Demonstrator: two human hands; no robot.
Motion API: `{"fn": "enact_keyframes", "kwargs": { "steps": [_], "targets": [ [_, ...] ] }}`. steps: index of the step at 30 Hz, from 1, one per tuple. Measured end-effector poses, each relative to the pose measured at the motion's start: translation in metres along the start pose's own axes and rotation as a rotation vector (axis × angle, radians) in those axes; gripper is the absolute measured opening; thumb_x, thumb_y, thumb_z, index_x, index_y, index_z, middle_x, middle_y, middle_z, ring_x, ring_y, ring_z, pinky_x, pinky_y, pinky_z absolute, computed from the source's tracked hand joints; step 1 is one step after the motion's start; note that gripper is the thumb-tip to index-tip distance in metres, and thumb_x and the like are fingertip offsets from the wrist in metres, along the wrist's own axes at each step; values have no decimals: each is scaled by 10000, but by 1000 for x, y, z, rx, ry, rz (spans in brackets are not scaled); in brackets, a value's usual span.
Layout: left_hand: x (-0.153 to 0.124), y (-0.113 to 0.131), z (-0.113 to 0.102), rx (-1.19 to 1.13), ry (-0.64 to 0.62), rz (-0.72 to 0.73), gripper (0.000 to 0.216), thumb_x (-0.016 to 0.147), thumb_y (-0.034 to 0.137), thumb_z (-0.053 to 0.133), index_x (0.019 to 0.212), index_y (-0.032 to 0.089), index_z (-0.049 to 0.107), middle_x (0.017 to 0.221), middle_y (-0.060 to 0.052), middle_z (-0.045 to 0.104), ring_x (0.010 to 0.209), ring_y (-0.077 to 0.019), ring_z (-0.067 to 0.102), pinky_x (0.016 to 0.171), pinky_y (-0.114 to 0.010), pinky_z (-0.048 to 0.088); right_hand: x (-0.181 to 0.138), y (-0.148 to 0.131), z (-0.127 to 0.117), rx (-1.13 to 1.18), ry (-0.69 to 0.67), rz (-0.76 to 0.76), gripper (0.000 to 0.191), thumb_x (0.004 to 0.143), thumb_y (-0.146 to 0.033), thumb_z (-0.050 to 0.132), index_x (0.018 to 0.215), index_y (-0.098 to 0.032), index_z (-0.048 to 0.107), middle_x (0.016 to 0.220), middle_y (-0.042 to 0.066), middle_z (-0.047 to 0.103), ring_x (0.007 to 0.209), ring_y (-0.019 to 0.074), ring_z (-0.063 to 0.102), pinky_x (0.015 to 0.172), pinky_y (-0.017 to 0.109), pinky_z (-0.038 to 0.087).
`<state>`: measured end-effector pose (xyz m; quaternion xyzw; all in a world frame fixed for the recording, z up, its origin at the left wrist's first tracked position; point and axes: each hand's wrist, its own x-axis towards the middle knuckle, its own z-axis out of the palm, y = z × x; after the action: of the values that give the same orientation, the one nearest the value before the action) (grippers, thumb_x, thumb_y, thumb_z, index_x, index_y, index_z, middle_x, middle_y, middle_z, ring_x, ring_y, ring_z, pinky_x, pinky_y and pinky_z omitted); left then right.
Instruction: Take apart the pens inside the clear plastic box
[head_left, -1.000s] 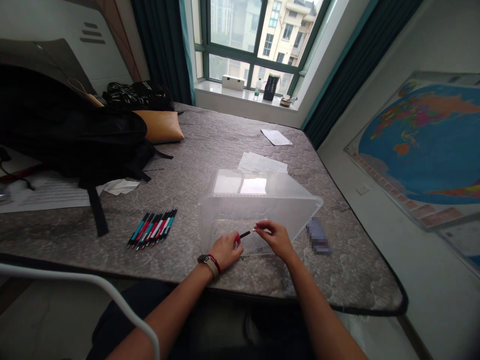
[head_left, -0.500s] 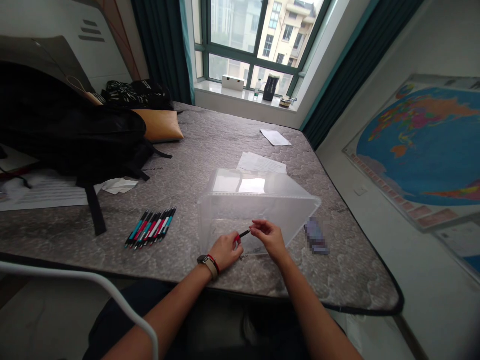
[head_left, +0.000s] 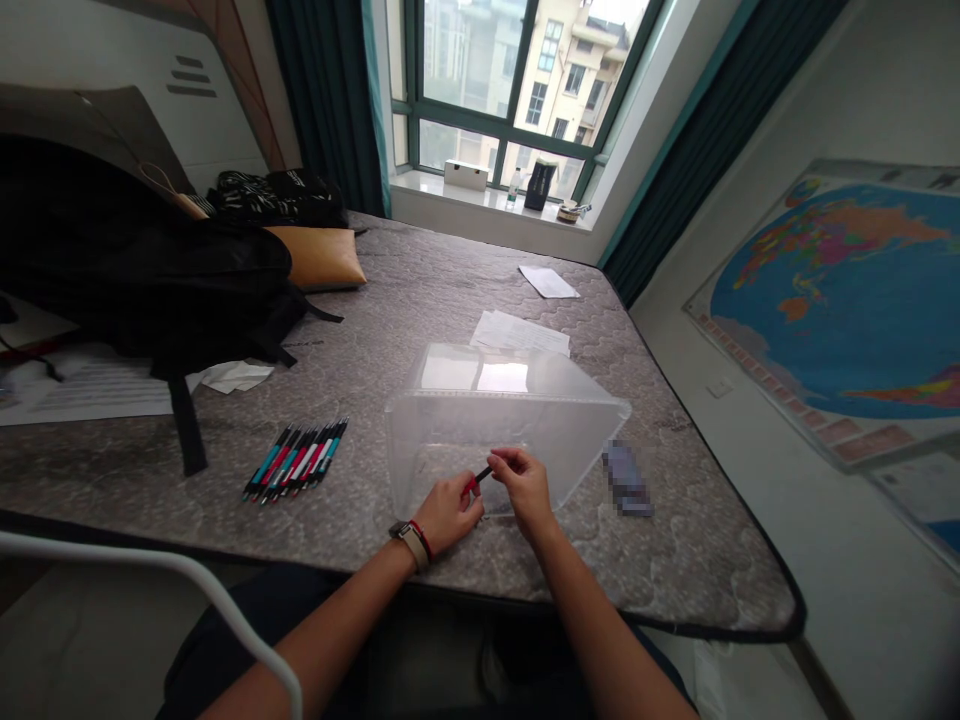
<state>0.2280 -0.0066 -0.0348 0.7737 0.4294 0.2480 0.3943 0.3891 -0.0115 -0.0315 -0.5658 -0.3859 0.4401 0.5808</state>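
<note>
My left hand (head_left: pixel 445 510) is closed round the red end of a pen (head_left: pixel 480 477), just in front of a clear plastic box (head_left: pixel 570 420) on the grey mattress. My right hand (head_left: pixel 523 482) pinches the pen's black tip end; the two hands almost touch. A row of several red, teal and black pens (head_left: pixel 295 460) lies on the mattress to the left of the box, apart from both hands.
A black backpack (head_left: pixel 142 270) and a tan cushion (head_left: pixel 315 257) lie at the left. White papers (head_left: pixel 520 331) sit behind the box, a small blurred object (head_left: pixel 626 478) to its right. A white tube frame (head_left: pixel 172 580) crosses the lower left. A world map hangs on the right wall.
My right hand has slid left along the pen toward my left hand, so less of the pen shows between them. The view has shifted slightly.
</note>
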Motion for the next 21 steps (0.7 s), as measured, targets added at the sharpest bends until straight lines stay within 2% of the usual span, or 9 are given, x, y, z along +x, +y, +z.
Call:
{"fn": "enact_keyframes", "kwargs": {
  "steps": [2,6,8,13,15,19,21],
  "targets": [
    [1,0,0,-11,7,-1,57,796,217,517,816,181,557,559,52,476,523,-113,454,550,-238,291,-3,-4,2,36,-57,50,310,732,-467,751,875,-192,753,839,42,693,772,181,619,713,326,532],
    [3,0,-1,-20,49,-12,40,788,210,513,784,181,540,580,52,471,544,-110,443,553,-238,279,-9,-14,3,195,-223,139,354,775,-465,713,1041,-232,743,1138,71,676,980,220,618,814,359,535],
    [3,1,-1,-21,56,-12,42,788,212,513,761,182,522,581,53,465,545,-108,433,552,-240,272,-11,-16,4,253,-235,175,351,745,-437,752,1028,-231,745,1129,70,679,966,212,622,827,360,531],
    [2,3,0,-14,59,-6,74,793,211,505,725,185,494,571,53,462,531,-103,423,549,-245,266,-12,-15,9,315,-127,227,234,667,-383,829,787,-207,729,837,9,672,770,151,614,747,313,532],
    [2,3,0,-15,59,-5,73,788,201,504,717,185,491,570,53,464,526,-101,423,549,-246,266,-13,-14,10,334,-116,230,224,668,-370,832,760,-205,713,779,-4,652,738,143,606,728,305,531],
    [3,3,-1,-27,59,-14,44,783,195,506,742,181,514,598,44,483,548,-105,436,555,-241,278,-13,-14,10,372,-158,229,311,729,-407,780,972,-219,732,1001,55,695,886,185,628,774,324,532],
    [3,3,-2,-30,58,-16,44,788,202,507,755,179,524,609,40,488,560,-107,442,559,-240,284,-12,-13,9,372,-175,221,327,745,-419,761,1000,-216,732,1067,69,689,931,196,628,795,331,533]
  ]
}}
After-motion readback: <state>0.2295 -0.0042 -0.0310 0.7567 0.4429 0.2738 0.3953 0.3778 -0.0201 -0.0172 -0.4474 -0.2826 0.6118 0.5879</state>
